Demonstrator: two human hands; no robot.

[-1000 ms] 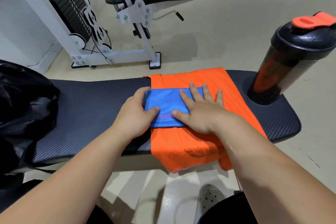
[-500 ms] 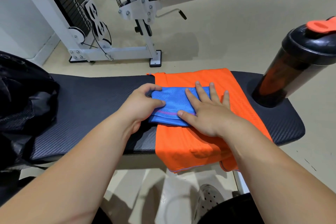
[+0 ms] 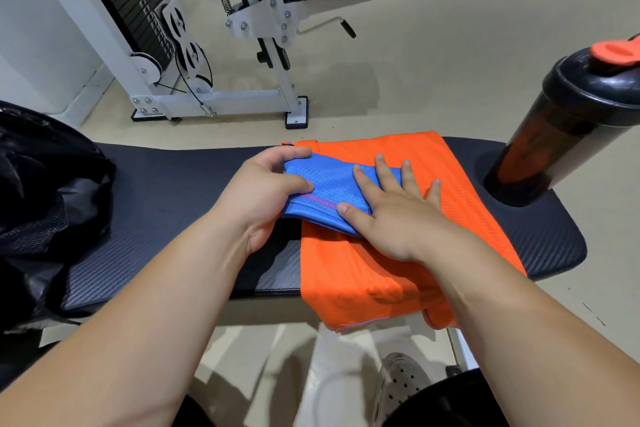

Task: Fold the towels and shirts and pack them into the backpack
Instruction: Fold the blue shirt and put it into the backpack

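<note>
Left grip (image 3: 263, 191) pinches one blue towel (image 3: 325, 189); right grip (image 3: 398, 215) lies flat, open.

Folded blue towel (image 3: 329, 191) lies atop flat orange shirt (image 3: 398, 253).

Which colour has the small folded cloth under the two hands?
Blue, with a thin purple stripe near its edge; the head view shows it.
</note>
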